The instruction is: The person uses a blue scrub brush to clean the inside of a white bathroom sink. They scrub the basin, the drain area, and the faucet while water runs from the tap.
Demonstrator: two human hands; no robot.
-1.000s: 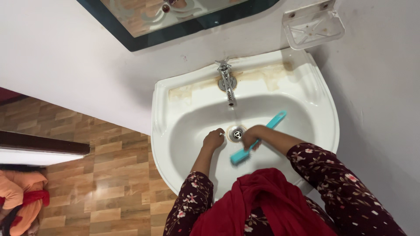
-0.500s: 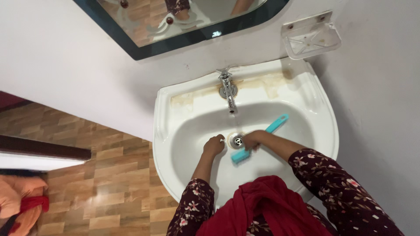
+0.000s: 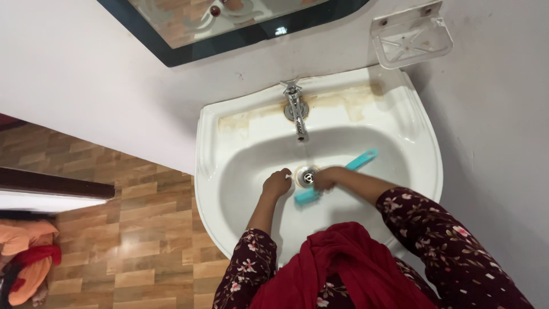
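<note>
Brush: a turquoise plastic scrubbing brush with a long handle (image 3: 334, 176) lies slanted across the bottom of the white ceramic wash basin (image 3: 229, 171), its head just beside the round metal drain (image 3: 308, 176) on the near side; the bristles cannot be made out.
Right hand: the right hand (image 3: 323, 178) is wrapped around the brush's middle, grip pressed together on the handle, which hides that stretch of it; the fingertips are out of sight under the hand.
Left hand: the left hand (image 3: 277, 184) sits curled against the basin floor on the other side of the drain from the brush; grip drawn in like a loose fist, and whether it pinches anything cannot be told.
Sleeves: dark maroon floral sleeves (image 3: 452, 252) cover both forearms, cut off by the lower edge.
Scarf: a red cloth scarf (image 3: 349, 269) hangs over the near rim of the basin and hides it.
Tap: a chrome tap (image 3: 297, 111) stands behind the drain, brown staining on the ledge around it.
Soap dish: a clear plastic wall dish (image 3: 410, 37) is beyond the basin's far right corner.
Mirror: a dark-framed mirror (image 3: 240, 37) above the tap, mostly cut off.
Floor: wood-pattern flooring (image 3: 131, 229) left of the basin.
</note>
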